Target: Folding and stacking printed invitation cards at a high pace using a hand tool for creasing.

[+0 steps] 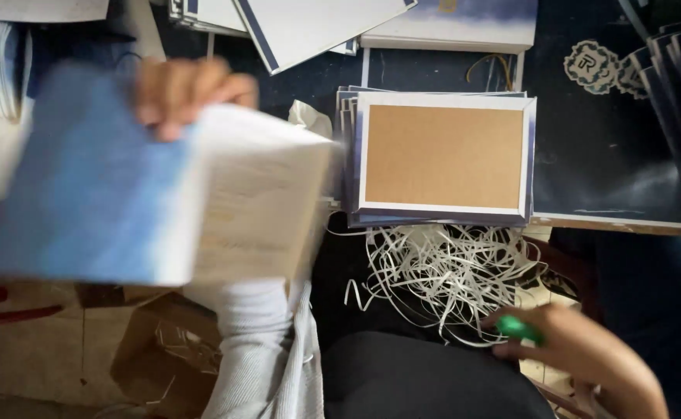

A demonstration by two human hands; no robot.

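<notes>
Holding a blurred box [154, 194], left hand [189, 89]; right hand [565, 345] pinches green tool [520, 329] beside paper shreds [441, 271].

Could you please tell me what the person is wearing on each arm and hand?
The left hand is bare, with no glove or ring visible; its forearm is covered by a light grey ribbed sleeve. The right hand and forearm are bare, with no sleeve, glove or watch in view.

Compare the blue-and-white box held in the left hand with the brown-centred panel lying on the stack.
The blue-and-white box is raised, tilted and motion-blurred in the left hand; the brown-centred panel lies flat and sharp on a stack. The box looks thick, with visible sides; the panel is a thin sheet. The box shows no brown; the panel's middle is brown. Both are rectangular with white and blue.
</notes>
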